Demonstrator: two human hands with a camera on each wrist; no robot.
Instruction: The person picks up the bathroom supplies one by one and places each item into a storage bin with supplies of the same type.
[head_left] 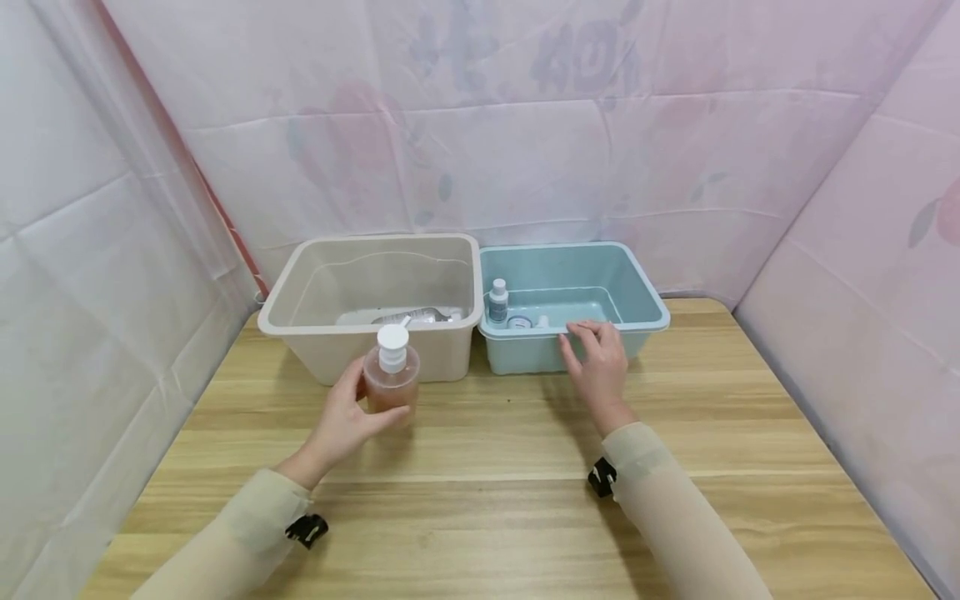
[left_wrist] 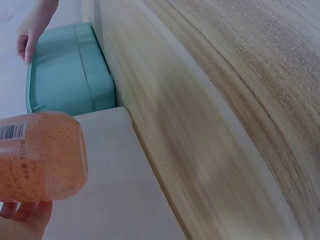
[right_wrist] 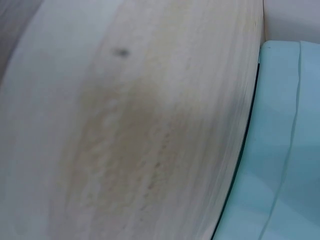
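Note:
My left hand [head_left: 347, 421] grips an orange pump bottle [head_left: 391, 377] with a white pump top, upright just above the wooden table [head_left: 480, 500] in front of the beige bin [head_left: 375, 304]. In the left wrist view the bottle [left_wrist: 40, 155] fills the lower left, with my fingertips [left_wrist: 25, 220] beneath it. My right hand [head_left: 596, 358] rests with straight fingers on the front rim of the blue bin [head_left: 573, 304]. That hand [left_wrist: 31, 30] also shows at the blue bin [left_wrist: 70, 70] in the left wrist view. The right wrist view shows only table and blue bin wall [right_wrist: 280, 150].
The beige bin holds a clear bottle [head_left: 416, 317] lying down. In the blue bin a small bottle [head_left: 498, 302] with a white cap stands beside other small items. Pale fabric walls close in the table on three sides.

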